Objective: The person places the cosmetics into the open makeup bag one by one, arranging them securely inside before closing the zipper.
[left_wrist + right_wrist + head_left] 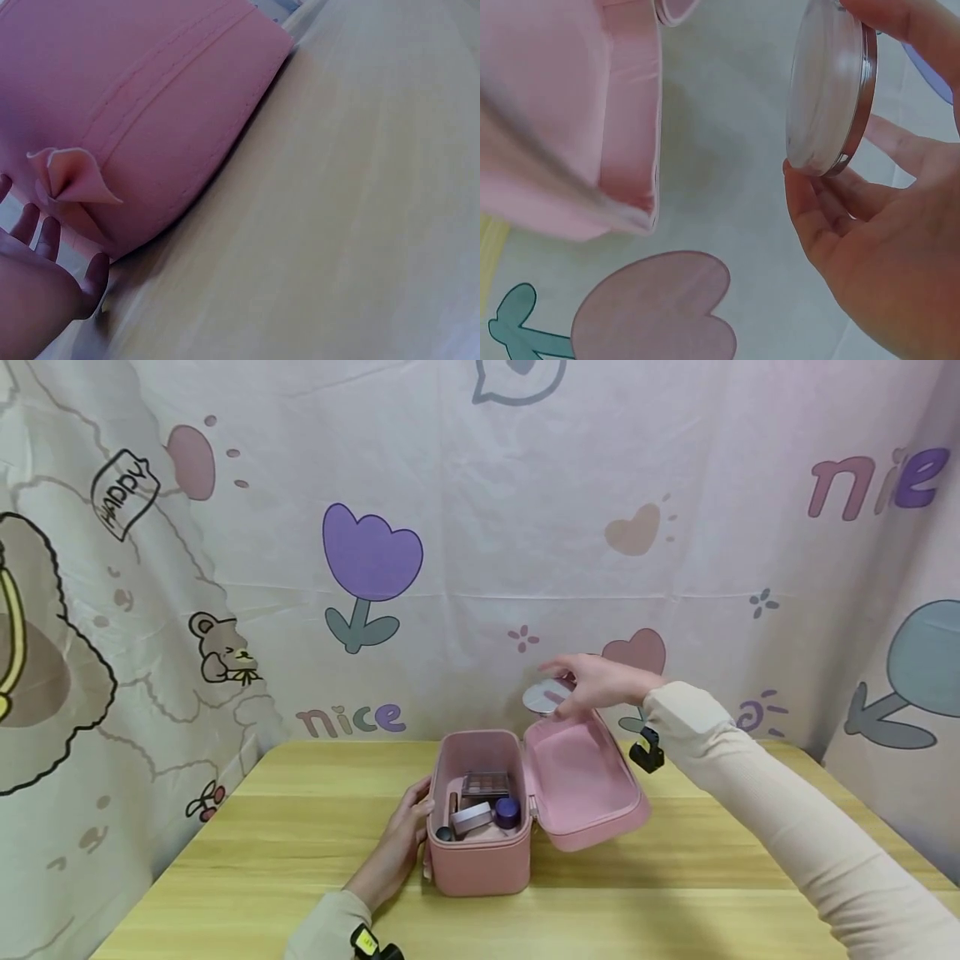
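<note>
My right hand (603,681) holds a round powder compact (542,697) above the far end of a pink makeup case's (482,870) lid. In the right wrist view, fingers and thumb grip the compact (826,90) by its edge; it has a clear side and a coppery rim. The case stands unzipped, its lid (577,772) swung out to the right. Against the case's left side rests my left hand (397,847). The left wrist view has that hand (37,289) with loosely extended fingers beside a pink tab (79,176).
Inside the case lie an eyeshadow palette (485,783), a dark blue-capped jar (507,812), a pale box-like item (472,818), a slim brown tube (453,803) and a small dark round thing (444,833). A printed curtain (480,560) hangs behind the wooden table (300,827).
</note>
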The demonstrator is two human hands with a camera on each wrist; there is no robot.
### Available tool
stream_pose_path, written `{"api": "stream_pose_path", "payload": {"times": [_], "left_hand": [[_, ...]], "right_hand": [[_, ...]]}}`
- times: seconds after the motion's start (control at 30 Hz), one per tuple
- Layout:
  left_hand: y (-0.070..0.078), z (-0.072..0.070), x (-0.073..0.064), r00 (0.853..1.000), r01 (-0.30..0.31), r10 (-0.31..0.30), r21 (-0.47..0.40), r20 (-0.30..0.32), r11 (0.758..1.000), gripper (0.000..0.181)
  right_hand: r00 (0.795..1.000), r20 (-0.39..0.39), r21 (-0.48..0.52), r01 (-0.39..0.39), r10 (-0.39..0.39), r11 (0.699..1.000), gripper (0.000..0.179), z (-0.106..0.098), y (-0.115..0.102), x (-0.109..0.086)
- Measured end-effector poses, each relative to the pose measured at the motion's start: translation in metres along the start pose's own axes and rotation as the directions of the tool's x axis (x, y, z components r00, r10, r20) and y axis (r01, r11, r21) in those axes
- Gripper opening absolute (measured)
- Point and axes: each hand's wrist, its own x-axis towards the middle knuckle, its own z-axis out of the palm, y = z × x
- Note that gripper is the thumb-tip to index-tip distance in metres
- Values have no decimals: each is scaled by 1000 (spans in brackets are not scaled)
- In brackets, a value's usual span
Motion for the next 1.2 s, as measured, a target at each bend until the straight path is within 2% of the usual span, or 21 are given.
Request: {"api": "stream_pose_path", "payload": {"times": [0.17, 0.43, 0.67, 0.83, 1.03, 1.2], "left_hand": [[1, -1, 1, 1000, 12, -12, 6, 0, 1000, 59], [1, -2, 1, 1000, 8, -8, 9, -7, 1000, 60], [-1, 0, -2, 1000, -15, 15, -11, 0, 1000, 61], [-3, 0, -2, 1000, -6, 6, -9, -4, 1000, 60], [-3, 1, -2, 1000, -10, 10, -11, -9, 1000, 60], [-2, 1, -2, 1000, -14, 14, -2, -9, 1000, 61]], "right_hand": [[999, 30, 34, 12, -13, 999, 78, 10, -3, 12], [991, 115, 37, 60, -64, 998, 76, 37, -17, 29], [985, 142, 83, 88, -100, 993, 71, 57, -27, 40], [983, 146, 109, 96, -112, 989, 72, 68, -29, 47], [980, 143, 39, 136, -141, 990, 71, 79, -30, 51], [980, 150, 2, 130, -128, 992, 70, 87, -31, 54]]}}
